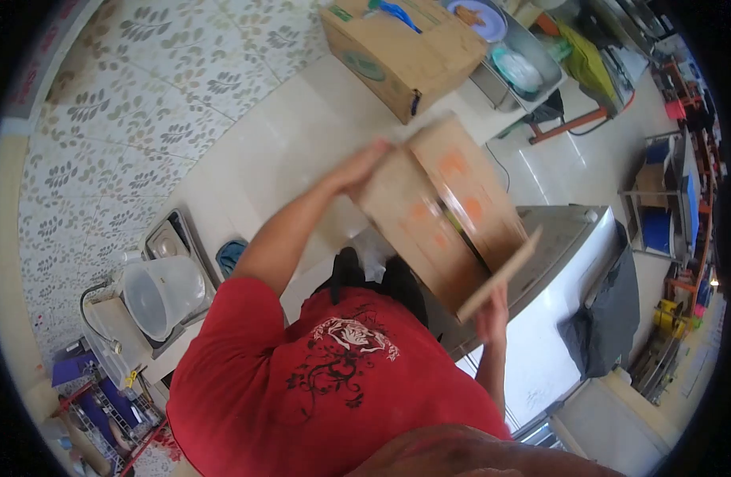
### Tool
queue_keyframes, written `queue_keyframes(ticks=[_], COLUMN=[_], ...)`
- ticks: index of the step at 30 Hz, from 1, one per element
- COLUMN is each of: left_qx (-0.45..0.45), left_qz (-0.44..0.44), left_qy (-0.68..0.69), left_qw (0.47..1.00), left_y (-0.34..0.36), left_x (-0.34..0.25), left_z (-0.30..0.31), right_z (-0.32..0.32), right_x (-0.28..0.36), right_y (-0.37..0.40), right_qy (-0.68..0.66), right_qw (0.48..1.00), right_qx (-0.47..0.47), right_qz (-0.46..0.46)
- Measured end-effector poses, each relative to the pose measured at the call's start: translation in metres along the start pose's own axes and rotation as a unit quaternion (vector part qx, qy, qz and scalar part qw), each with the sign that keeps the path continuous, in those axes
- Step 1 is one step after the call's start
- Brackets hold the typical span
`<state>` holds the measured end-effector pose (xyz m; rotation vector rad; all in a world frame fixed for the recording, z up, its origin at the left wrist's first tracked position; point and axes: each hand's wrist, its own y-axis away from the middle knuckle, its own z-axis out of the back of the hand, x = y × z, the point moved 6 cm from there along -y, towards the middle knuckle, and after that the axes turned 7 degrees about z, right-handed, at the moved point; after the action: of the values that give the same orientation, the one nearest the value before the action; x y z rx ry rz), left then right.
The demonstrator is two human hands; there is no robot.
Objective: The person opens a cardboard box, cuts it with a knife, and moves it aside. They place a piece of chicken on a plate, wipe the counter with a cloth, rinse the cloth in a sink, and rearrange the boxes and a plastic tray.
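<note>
A brown cardboard box with orange marks is held tilted in front of my red shirt. Its two long flaps lie nearly together with a dark gap between them, and a short end flap stands up on the right. My left hand, slightly blurred, grips the far left edge. At the near right end, my right hand holds the box by the raised end flap, its fingers partly hidden. The inside of the box barely shows through the gap.
Another cardboard box stands on the counter ahead, beside metal basins. A metal-topped white appliance is close on my right, with dark cloth hanging there. To the left are a sink and a translucent tub.
</note>
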<state>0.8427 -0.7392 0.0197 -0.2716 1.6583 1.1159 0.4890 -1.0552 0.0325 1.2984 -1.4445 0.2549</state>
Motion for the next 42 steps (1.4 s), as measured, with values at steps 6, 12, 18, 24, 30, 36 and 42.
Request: queue_keyframes(ticks=[6,12,18,24,30,36,42], left_qx=[-0.381,-0.407,-0.424,-0.507,-0.577,-0.442,-0.394], left_qz=[-0.009,-0.123,-0.158,-0.098,-0.070,-0.075,-0.133], left_qy=[0.082,0.023,0.001,0.019,0.109,0.108,0.266], left_qw=[0.921,0.905,0.892,0.856,0.807,0.888,0.870], left_y=[0.138,0.071,0.100,0.139,0.106,0.051,0.049], left_x=[0.061,0.115,0.085,0.110,0.085,0.133,0.045], left_z=[0.185,0.105,0.045,0.084,0.199,0.131,0.101], right_z=[-0.112,-0.124,-0.084,-0.144,-0.247,-0.299,-0.173], right_x=[-0.065,-0.062,-0.057,-0.049,-0.150,-0.065,-0.040], right_y=[-0.069,-0.029,-0.039,-0.028,-0.118,-0.167,-0.135], right_qy=[0.250,0.272,0.254,0.329,0.386,0.199,0.225], right_qw=[0.962,0.961,0.964,0.936,0.898,0.952,0.962], right_qx=[-0.090,0.003,0.056,0.124,0.124,0.228,0.156], right_qz=[0.058,0.058,0.055,0.027,0.171,0.042,-0.019])
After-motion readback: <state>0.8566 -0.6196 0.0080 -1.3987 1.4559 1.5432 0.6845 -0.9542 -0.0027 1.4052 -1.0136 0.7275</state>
